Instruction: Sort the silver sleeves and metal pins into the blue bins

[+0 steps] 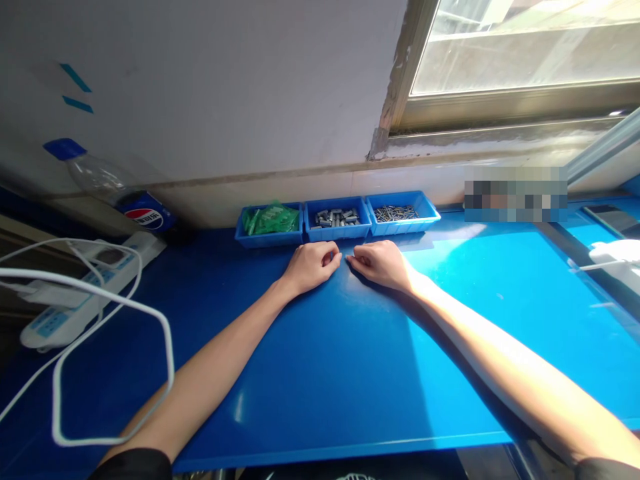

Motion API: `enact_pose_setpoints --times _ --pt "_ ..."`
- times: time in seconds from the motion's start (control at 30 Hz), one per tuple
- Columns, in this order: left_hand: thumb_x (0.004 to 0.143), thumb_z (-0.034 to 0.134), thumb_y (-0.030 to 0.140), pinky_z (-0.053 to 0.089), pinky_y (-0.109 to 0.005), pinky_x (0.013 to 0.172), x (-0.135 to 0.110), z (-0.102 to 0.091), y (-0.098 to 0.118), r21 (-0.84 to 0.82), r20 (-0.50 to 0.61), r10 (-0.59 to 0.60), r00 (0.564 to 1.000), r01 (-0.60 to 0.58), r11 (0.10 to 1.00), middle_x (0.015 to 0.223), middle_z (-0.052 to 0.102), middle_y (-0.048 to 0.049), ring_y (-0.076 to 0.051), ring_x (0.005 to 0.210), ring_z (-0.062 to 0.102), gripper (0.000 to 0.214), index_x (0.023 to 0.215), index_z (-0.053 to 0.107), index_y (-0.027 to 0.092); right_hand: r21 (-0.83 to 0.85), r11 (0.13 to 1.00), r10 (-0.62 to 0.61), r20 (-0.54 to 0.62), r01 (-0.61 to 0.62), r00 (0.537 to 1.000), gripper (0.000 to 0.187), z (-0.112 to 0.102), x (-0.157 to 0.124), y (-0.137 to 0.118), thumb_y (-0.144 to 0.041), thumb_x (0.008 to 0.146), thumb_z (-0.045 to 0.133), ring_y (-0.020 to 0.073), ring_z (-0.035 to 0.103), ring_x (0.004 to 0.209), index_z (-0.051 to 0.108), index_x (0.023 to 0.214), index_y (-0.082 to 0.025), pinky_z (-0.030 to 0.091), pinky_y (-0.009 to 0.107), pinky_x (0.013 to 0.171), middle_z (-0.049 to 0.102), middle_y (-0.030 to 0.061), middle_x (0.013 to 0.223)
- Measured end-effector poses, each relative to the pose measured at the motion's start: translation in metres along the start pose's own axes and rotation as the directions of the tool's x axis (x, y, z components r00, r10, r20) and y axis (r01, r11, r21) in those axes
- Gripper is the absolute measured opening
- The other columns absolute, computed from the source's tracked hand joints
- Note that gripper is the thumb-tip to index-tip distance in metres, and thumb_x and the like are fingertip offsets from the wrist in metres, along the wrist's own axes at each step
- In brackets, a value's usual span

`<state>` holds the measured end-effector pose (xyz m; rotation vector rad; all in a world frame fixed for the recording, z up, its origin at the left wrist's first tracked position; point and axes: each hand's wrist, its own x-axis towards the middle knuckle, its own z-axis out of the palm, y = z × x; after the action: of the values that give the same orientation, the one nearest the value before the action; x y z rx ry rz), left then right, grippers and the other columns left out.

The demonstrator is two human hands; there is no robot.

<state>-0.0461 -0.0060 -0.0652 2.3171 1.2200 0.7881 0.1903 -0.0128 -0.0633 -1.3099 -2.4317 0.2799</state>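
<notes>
Both hands rest on the blue tabletop (300, 373), just in front of a row of blue bins. My left hand (313, 265) is loosely curled into a fist, thumb side toward the middle, with nothing seen in it. A small gap separates it from my right hand (381, 263), also curled closed with no object showing. Behind the left hand, the left bin (270, 239) holds green plastic pieces (274, 219). Short grey metal cylinders (337, 218) fill the middle bin (340, 233). Thin metal screws or pins (396, 213) lie in the right bin (403, 227).
A Pepsi bottle (145, 213) leans by the wall at left, near a white power strip (90, 293). A white cable (170, 347) loops over my left forearm. At right are a phone (613, 219) and a white object (617, 257). A window (525, 60) lets sunlight in.
</notes>
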Motion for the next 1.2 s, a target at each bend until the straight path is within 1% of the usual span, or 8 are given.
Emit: enact_pose_setpoints --times 0.23,0.37,0.47,0.6,0.73,0.8,0.9,1.2 --pt "0.102 0.065 0.029 0.041 -0.029 0.064 -0.001 0.002 -0.004 0.042 0.003 0.033 0.999 -0.033 0.999 0.073 0.068 0.0002 -0.016 0.065 0.061 0.018 0.088 0.072 0.021 -0.012 1.0 -0.008 0.0 0.008 1.0 0.043 0.002 0.0 0.002 -0.041 0.106 0.053 0.0182 0.051 0.061 0.05 0.067 -0.024 0.025 0.035 0.065 0.066 0.0038 0.066" --pt "0.108 0.059 0.029 0.053 -0.034 0.08 -0.005 0.004 -0.001 0.221 -0.137 0.185 0.973 -0.152 0.963 0.087 0.076 -0.0071 -0.022 0.084 0.068 0.025 0.094 0.077 0.019 0.043 0.999 -0.015 -0.032 0.017 0.999 0.043 0.002 0.001 0.003 -0.041 0.104 0.055 0.0173 0.049 0.06 0.048 0.065 -0.024 0.026 0.034 0.064 0.062 0.0026 0.064" --pt "0.111 0.058 0.028 0.053 -0.046 0.102 -0.004 0.005 0.002 0.409 -0.24 0.301 0.923 -0.185 0.893 0.119 0.081 -0.0145 -0.032 0.115 0.068 0.028 0.123 0.082 0.018 0.194 0.981 0.006 -0.065 0.007 0.998 0.047 -0.001 0.001 0.003 -0.045 0.103 0.057 0.0153 0.044 0.057 0.044 0.064 -0.024 0.029 0.032 0.062 0.055 -0.0002 0.059" --pt "0.11 0.056 0.017 0.048 -0.054 0.113 0.0 0.006 -0.004 0.498 -0.256 0.298 0.919 -0.138 0.856 0.146 0.074 -0.0156 -0.038 0.141 0.056 0.047 0.155 0.068 0.021 0.389 0.92 0.151 -0.241 -0.047 0.959 0.05 -0.004 -0.002 0.003 -0.053 0.105 0.057 0.0145 0.042 0.054 0.045 0.064 -0.025 0.033 0.031 0.058 0.048 -0.0023 0.056" --pt "0.108 0.053 0.007 0.047 -0.053 0.11 0.002 0.007 -0.013 0.507 -0.277 0.288 0.917 -0.115 0.854 0.139 0.079 -0.0126 -0.036 0.137 0.057 0.049 0.15 0.072 0.022 0.418 0.904 0.275 -0.408 -0.089 0.87 0.036 -0.004 -0.005 0.004 -0.05 0.104 0.06 0.0158 0.048 0.055 0.062 0.079 -0.025 0.041 0.031 0.06 0.053 -0.0032 0.058" --pt "0.107 0.054 0.005 0.046 -0.052 0.108 0.002 0.006 -0.014 0.507 -0.297 0.304 0.905 -0.12 0.854 0.134 0.081 -0.0106 -0.035 0.132 0.059 0.047 0.146 0.074 0.022 0.427 0.899 0.275 -0.387 -0.093 0.88 0.023 -0.004 -0.004 0.004 -0.045 0.103 0.064 0.0163 0.055 0.056 0.071 0.102 -0.023 0.045 0.031 0.063 0.062 -0.0031 0.065" --pt "0.107 0.055 0.005 0.047 -0.051 0.105 0.003 0.005 -0.012 0.488 -0.302 0.306 0.903 -0.129 0.863 0.13 0.083 -0.0105 -0.034 0.126 0.061 0.044 0.142 0.077 0.022 0.401 0.912 0.221 -0.306 -0.085 0.926 0.036 -0.002 -0.002 0.002 -0.04 0.102 0.066 0.0164 0.062 0.059 0.07 0.133 -0.022 0.05 0.031 0.067 0.076 0.0 0.084" --pt "0.109 0.053 0.009 0.056 -0.05 0.102 0.005 0.005 -0.016 0.433 -0.287 0.329 0.9 -0.184 0.882 0.11 0.082 -0.0121 -0.032 0.117 0.062 0.035 0.131 0.079 0.017 0.406 0.895 0.338 -0.343 -0.186 0.877 0.029 0.0 0.0 0.005 -0.048 0.105 0.064 0.0186 0.068 0.06 0.073 0.12 -0.025 0.05 0.031 0.066 0.079 0.0014 0.082"
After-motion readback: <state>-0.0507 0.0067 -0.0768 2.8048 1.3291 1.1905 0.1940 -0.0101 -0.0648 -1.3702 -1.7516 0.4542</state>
